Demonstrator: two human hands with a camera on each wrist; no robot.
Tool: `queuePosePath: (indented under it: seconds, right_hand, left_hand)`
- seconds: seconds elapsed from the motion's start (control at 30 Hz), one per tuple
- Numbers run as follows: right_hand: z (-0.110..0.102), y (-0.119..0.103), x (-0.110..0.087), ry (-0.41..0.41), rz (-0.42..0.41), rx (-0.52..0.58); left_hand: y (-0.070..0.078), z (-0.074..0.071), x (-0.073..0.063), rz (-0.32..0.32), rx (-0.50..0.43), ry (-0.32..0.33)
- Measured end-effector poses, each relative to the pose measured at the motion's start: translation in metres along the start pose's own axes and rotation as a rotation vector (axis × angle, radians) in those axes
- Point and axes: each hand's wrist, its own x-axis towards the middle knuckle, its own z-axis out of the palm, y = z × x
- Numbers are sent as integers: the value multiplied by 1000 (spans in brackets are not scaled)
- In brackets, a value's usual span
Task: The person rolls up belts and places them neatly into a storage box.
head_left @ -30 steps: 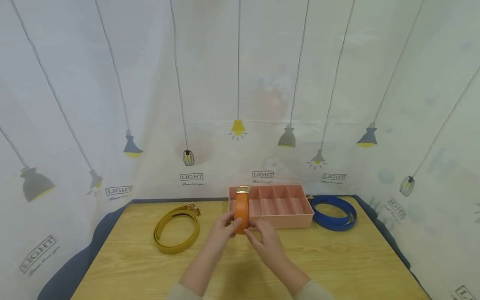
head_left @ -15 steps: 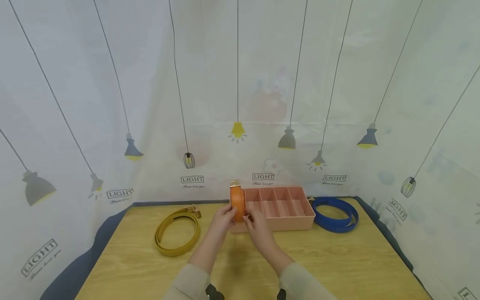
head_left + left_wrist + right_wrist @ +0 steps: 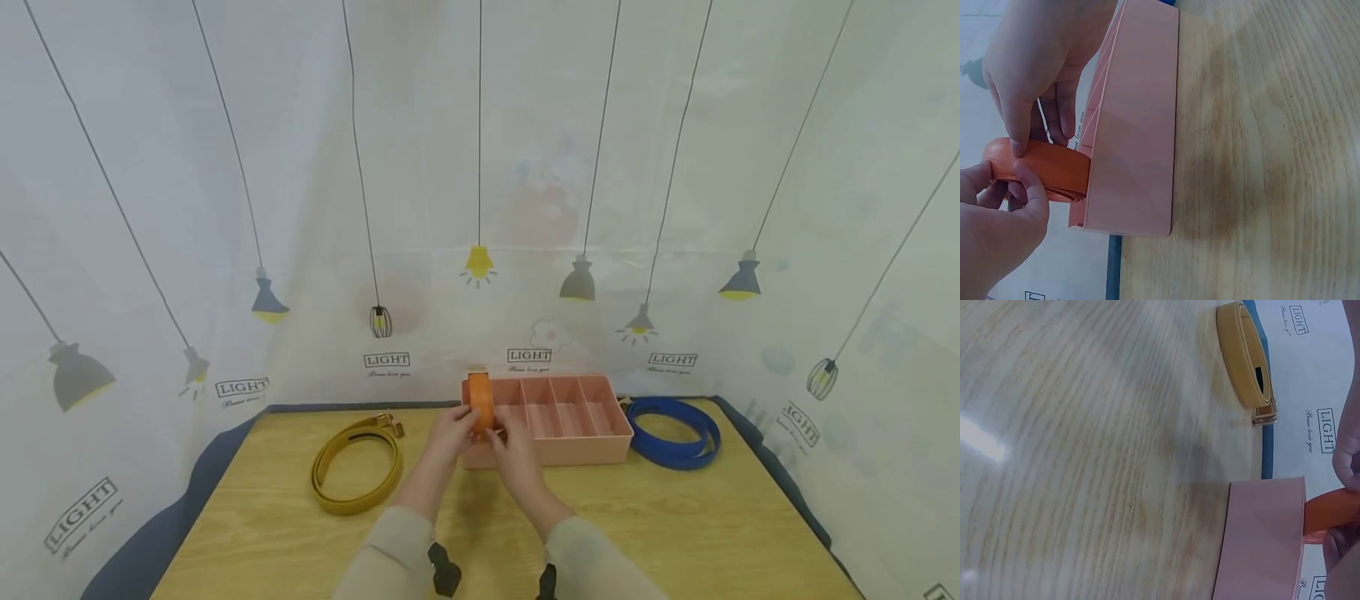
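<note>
An orange belt (image 3: 482, 400), rolled into a coil with its metal buckle uppermost, stands over the left end of the pink divided box (image 3: 558, 451). My left hand (image 3: 452, 429) pinches the coil on its left side, and my right hand (image 3: 516, 450) pinches it on the right. The left wrist view has the thumbs of both hands on the strap, and the lower end of the orange coil (image 3: 1054, 169) right at the box's rim. From the right wrist, the belt's edge (image 3: 1332, 511) overlaps the opening of the leftmost compartment.
A yellow coiled belt (image 3: 356, 467) lies on the wooden table (image 3: 247, 533) to the left. A blue coiled belt (image 3: 672, 432) lies against the box's right end. Behind the table hangs a curtain (image 3: 420, 167) printed with lamps.
Both hands have carried the orange belt forward from in front of the box to over its left end. In the last half second the coil has come down slightly.
</note>
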Motion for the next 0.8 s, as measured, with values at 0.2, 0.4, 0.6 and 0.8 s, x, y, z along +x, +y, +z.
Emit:
queuePosePath:
  seconds: [0.2, 0.4, 0.6, 0.8]
  right_hand:
    - [-1, 0, 7, 39, -63, -85]
    - [0, -6, 10, 35, -66, -91]
    - [-1, -14, 11, 77, -72, -66]
    - [0, -10, 11, 90, -44, -50]
  left_hand:
    - [5, 1, 7, -12, -5, 9]
    - [16, -3, 5, -15, 46, 25]
    - [28, -4, 5, -43, -62, -12]
    - [27, -4, 8, -67, -72, -69]
